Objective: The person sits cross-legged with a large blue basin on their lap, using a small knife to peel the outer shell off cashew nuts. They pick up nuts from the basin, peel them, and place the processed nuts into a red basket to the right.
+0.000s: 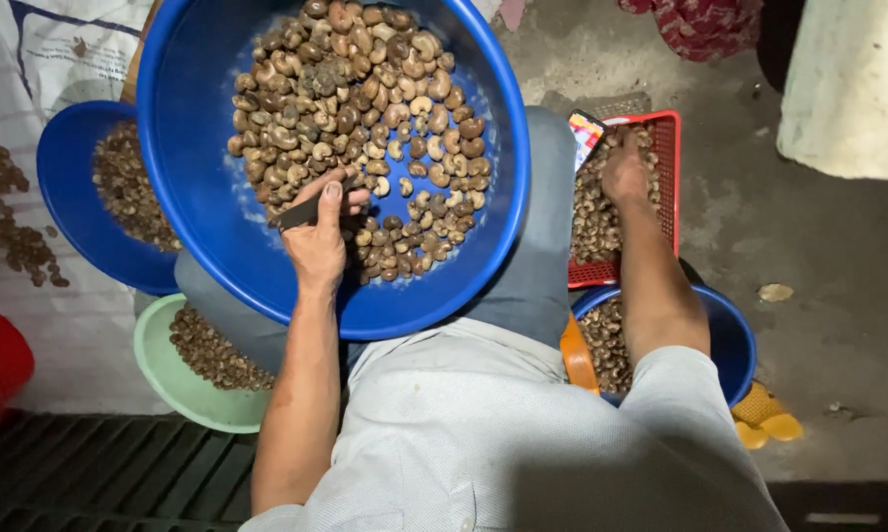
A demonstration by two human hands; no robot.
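**Mia:** What is the left hand (318,236) doing?

**Ben:** It is inside the big blue bowl (197,187) on the person's lap. Its fingers are curled around a small dark knife (301,212). The thumb lies flat on top of the knife. The blade sticks out to the left, past the fingers.

**Mia:** Where are the nuts?

**Ben:** The brown nuts (355,99) fill the middle and top of that bowl. The pile starts right at the fingertips, and some nuts lie just beside the knuckles.

**Mia:** And the right hand (624,169)?

**Ben:** It is reaching into the red basket (668,167) on the floor. The fingers are bent down into the nuts there. I cannot tell if they are holding one.

**Mia:** What else is around?

**Ben:** A smaller blue bowl (65,187) and a pale green bowl (163,379) sit on the left, both with nuts inside. Another blue bowl (734,340) sits under the right arm.
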